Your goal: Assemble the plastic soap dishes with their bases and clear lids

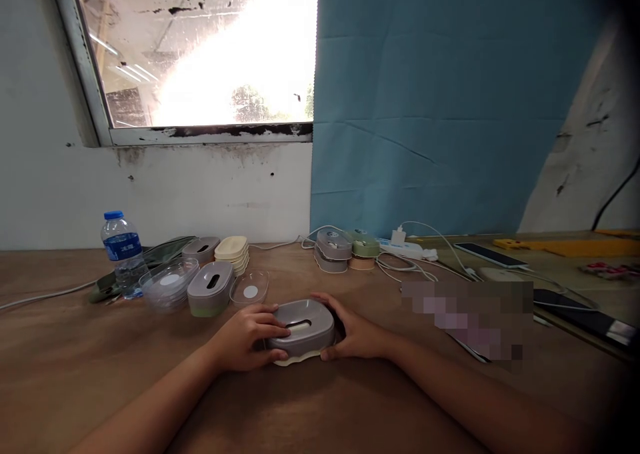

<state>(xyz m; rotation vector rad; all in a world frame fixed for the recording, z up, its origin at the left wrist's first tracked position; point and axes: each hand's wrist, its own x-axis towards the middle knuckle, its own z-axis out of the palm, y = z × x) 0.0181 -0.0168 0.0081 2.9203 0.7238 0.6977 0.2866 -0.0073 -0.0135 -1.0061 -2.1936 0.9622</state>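
Observation:
A small oval plastic box [310,313] with a grey slotted cover and a cream wavy-edged base sits on the brown table in front of me. My left hand [250,339] grips its left side, fingers over the top near the slot and thumb low at the front. Around the right end curls my right hand [357,331], thumb at the lower front edge and fingers behind. Something pale shows through the slot. Just behind the box lies a clear lid [260,294] with a white round sticker.
Left of the box are slotted grey covers [200,284], stacked clear lids [163,291], cream bases [233,247] and a water bottle [133,277]. Finished-looking boxes [334,246] stand at the back, beside a power strip [403,249] with cables. Phones [490,255] and a blurred patch lie right.

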